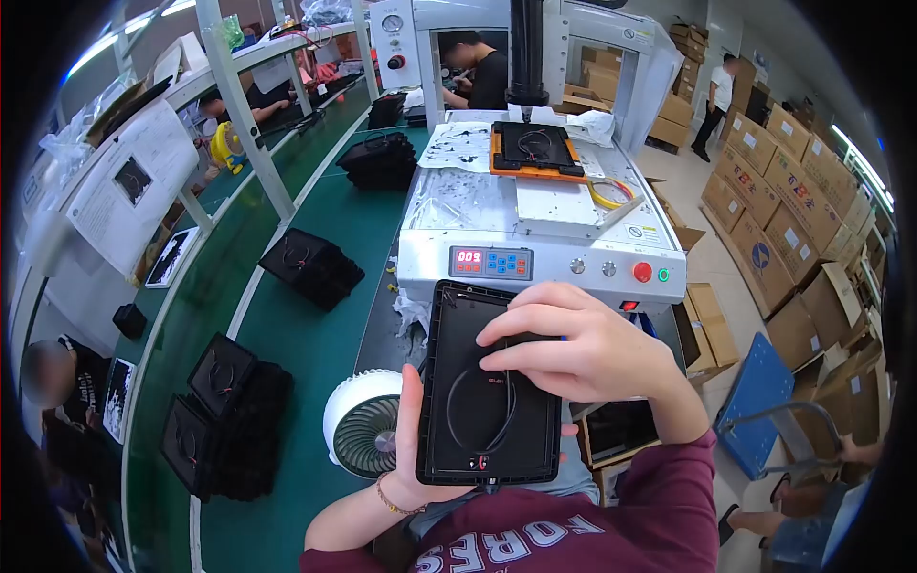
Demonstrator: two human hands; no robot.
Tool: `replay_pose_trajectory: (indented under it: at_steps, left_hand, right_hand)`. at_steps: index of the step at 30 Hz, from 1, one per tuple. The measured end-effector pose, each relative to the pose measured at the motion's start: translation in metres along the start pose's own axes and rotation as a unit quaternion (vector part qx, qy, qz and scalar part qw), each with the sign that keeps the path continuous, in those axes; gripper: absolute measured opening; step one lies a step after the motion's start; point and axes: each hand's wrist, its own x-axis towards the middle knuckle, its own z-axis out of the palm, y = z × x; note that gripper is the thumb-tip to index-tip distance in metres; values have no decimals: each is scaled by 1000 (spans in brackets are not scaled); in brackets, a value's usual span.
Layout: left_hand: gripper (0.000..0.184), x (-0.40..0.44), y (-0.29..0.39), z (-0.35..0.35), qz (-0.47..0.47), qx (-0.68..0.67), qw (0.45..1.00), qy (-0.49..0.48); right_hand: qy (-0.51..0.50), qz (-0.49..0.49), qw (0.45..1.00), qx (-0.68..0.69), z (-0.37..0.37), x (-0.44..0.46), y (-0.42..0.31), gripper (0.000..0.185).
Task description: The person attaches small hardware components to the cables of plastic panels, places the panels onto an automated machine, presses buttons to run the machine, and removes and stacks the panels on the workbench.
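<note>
A shallow black plastic housing (441,401) with a raised rim lies tilted in front of my chest. Inside it runs a looped thin black cable (452,406), with small red and black wire ends near the bottom edge. My left hand (413,449) grips the housing from its left side and underneath, with fingertips showing at the right edge. Over the housing's upper right part is my right hand (559,344), fingers bent and apart, tips at the inner surface near the cable. Its thumb is hidden, and contact with the cable is unclear.
Ahead stands a white press machine (430,244) with an orange fixture (500,164) bearing another black housing. A white fan (336,411) is close on the left. Stacked black housings (310,272) line the green bench (248,358). Cartons (764,181) and a blue trolley (755,406) stand right; people are around.
</note>
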Motion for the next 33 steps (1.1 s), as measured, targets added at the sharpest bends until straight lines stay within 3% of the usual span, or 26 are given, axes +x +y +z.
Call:
replay_pose_trajectory:
  at_steps: [3, 7, 8, 11, 13, 15, 17, 20, 23, 27, 28, 31, 33]
  left_hand:
    - [116, -1, 3, -8, 14, -21, 999, -25]
    - [112, -5, 10, -12, 51, -38, 998, 2]
    - [98, -8, 14, -15, 78, -23, 996, -32]
    - [94, -16, 27, -11, 226, 32, 973, 30]
    - [97, -22, 37, -12, 319, 56, 945, 42]
    - [99, -25, 47, -14, 404, 72, 911, 49]
    - [101, -28, 51, -15, 445, 69, 891, 56]
    - [106, -27, 48, -23, 458, 76, 885, 31]
    - [107, -27, 44, -32, 451, 84, 888, 45]
    - [109, -27, 39, -39, 445, 101, 889, 43]
    - [109, -28, 38, -40, 445, 109, 887, 47]
    - [109, -32, 41, -47, 454, 141, 879, 42]
    - [109, -34, 43, -50, 462, 162, 871, 38]
  right_hand:
    - [-54, -30, 997, -42, 2, 6, 13, 27]
    - [0, -124, 979, -160, -16, 16, 11, 30]
    - [55, -132, 976, -165, -21, 19, 4, 27]
    - [77, -97, 953, -276, -44, 21, -40, 28]
    - [98, -93, 952, -276, -34, 13, -62, 33]
    - [60, -67, 971, -222, -14, 4, -78, 27]
    - [-48, -60, 989, -126, 6, -6, -75, 25]
    - [-117, 118, 983, 77, 26, -7, -62, 32]
    - [11, 199, 949, 243, 45, -7, -55, 43]
    - [11, 211, 944, 252, 77, 12, -65, 38]
    - [18, 221, 931, 289, 87, 12, -66, 26]
    - [36, 330, 815, 474, 107, 8, -67, 15]
    - [16, 338, 771, 539, 113, 8, -65, 11]
